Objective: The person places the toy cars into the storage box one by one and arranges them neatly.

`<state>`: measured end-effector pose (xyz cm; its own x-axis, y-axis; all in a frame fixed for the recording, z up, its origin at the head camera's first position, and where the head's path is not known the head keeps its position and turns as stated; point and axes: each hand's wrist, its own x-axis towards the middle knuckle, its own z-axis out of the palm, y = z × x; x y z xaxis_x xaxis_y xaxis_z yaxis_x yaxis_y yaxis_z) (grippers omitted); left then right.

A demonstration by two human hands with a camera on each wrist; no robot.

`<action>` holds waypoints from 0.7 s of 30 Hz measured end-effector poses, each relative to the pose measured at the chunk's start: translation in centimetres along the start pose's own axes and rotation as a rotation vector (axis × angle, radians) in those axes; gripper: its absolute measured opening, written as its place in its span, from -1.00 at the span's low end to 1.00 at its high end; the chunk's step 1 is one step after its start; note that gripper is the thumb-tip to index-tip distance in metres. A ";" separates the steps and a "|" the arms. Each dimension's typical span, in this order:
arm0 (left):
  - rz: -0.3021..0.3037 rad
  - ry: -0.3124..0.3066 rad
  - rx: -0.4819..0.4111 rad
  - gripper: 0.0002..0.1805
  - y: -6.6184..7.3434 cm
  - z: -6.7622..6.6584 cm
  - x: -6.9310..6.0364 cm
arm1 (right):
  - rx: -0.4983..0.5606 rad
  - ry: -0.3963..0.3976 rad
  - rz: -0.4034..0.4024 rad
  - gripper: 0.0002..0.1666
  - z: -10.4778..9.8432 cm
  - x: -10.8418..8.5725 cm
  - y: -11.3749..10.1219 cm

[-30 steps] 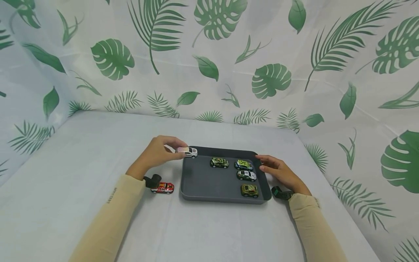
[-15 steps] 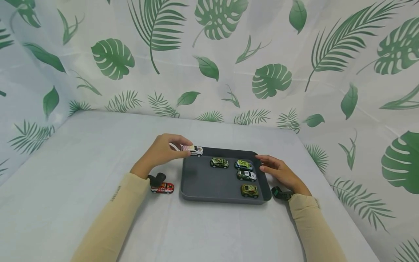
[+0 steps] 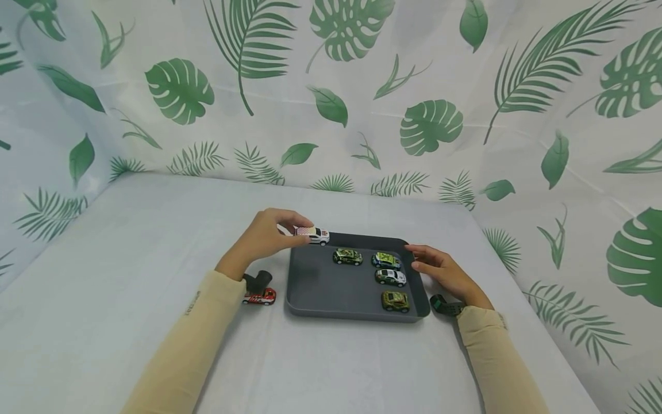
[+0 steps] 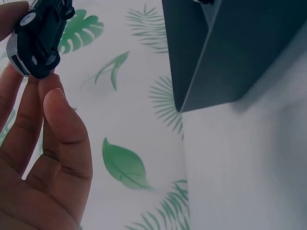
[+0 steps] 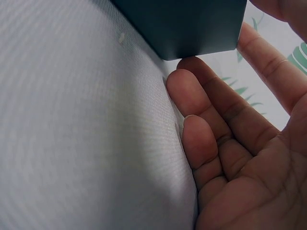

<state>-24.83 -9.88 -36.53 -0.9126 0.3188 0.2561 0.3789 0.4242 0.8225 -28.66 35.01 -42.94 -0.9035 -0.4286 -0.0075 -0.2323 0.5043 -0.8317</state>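
My left hand (image 3: 270,234) pinches a white toy car (image 3: 315,235) between thumb and fingers, above the back left corner of the grey tray (image 3: 331,315). The dark underside of this toy car (image 4: 42,38) shows in the left wrist view. At the tray's right side, my right hand (image 3: 449,272) holds the rim near the back corner with thumb and forefinger; its other fingers (image 5: 189,91) lie low by the table. Inside the tray stand a dark green camouflage car (image 3: 347,256), a yellow-green car (image 3: 386,260), a white-roofed car (image 3: 391,278) and an olive car (image 3: 395,301).
A red toy car (image 3: 261,296) is on the white table (image 3: 331,368) left of the tray, partly hidden by the left wrist's black camera (image 3: 257,281). Leaf-patterned cloth (image 3: 362,115) hangs behind and at the sides.
My left hand has moved right and slightly up with the white toy car, from the tray's left edge to over its back left part. The right hand stays at the tray's rim.
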 end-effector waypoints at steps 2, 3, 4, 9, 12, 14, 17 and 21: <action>-0.001 -0.004 -0.003 -0.68 0.1 0.2 0.1 | 0.001 0.001 -0.001 -0.37 0.0 0.0 0.0; 0.000 -0.008 -0.003 -0.68 0.2 0.3 0.2 | 0.003 0.000 -0.003 -0.37 0.0 0.0 0.0; -0.003 -0.009 -0.001 -0.68 0.3 0.4 0.2 | 0.000 -0.001 -0.003 -0.37 -0.1 0.0 0.0; -0.032 -0.004 0.000 -0.68 0.7 0.8 0.4 | -0.007 0.001 -0.001 -0.37 0.0 0.0 -0.1; -0.041 0.007 -0.005 -0.67 0.9 1.1 0.5 | -0.008 0.002 0.000 -0.37 0.0 0.0 0.0; -0.039 0.010 -0.009 -0.67 0.9 1.3 0.6 | -0.009 0.002 0.001 -0.37 0.0 0.0 0.0; -0.035 0.013 -0.009 -0.68 0.9 1.6 0.9 | -0.009 0.002 0.003 -0.37 0.0 0.0 0.0; -0.032 0.013 -0.010 -0.69 0.9 2.1 1.1 | -0.009 0.003 0.006 -0.37 0.0 0.0 0.0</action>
<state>-25.21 -7.35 -36.54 -0.9260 0.2941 0.2365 0.3484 0.4250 0.8355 -28.66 35.02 -42.92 -0.9057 -0.4238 -0.0107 -0.2305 0.5137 -0.8264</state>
